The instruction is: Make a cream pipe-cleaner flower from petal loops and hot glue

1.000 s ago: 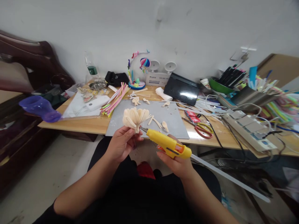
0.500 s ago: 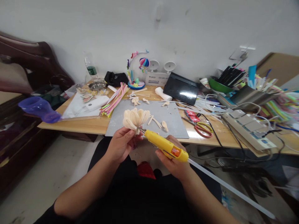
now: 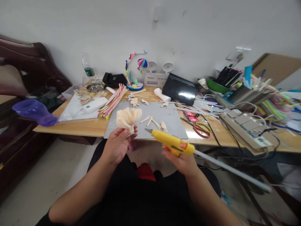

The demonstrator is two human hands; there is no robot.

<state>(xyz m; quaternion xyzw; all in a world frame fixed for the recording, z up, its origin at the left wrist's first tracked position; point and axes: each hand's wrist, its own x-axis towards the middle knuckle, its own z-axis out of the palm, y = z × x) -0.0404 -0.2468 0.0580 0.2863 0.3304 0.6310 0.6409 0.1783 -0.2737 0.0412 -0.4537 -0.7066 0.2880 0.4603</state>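
Observation:
Between the fingers of my left hand [image 3: 118, 144] is the base of a cream fuzzy flower [image 3: 129, 118], its looped petals pointing up. My right hand [image 3: 180, 158] is wrapped round the handle of a yellow hot glue gun [image 3: 171, 142]. The gun's metal nozzle points left, apart from the flower, and a long glue stick [image 3: 232, 169] sticks out of its rear. Beyond both hands lies a grey cutting mat [image 3: 131, 108]. On it rest several cut cream stems [image 3: 154, 122], a loose cream petal [image 3: 164, 126] and further small cream pieces [image 3: 134, 102].
Right of the mat lie scissors [image 3: 199, 128], a red packet [image 3: 191, 116] and a power strip [image 3: 245, 130] with cables. Pink and yellow pipe cleaners [image 3: 115, 100] lie left, near a purple plastic item [image 3: 35, 113]. A black tablet-like panel [image 3: 180, 89] and a balloon ornament [image 3: 135, 84] stand behind.
The glue gun has moved right, its nozzle coming away from the flower's base. My left hand has shifted slightly left and turned the flower more upright.

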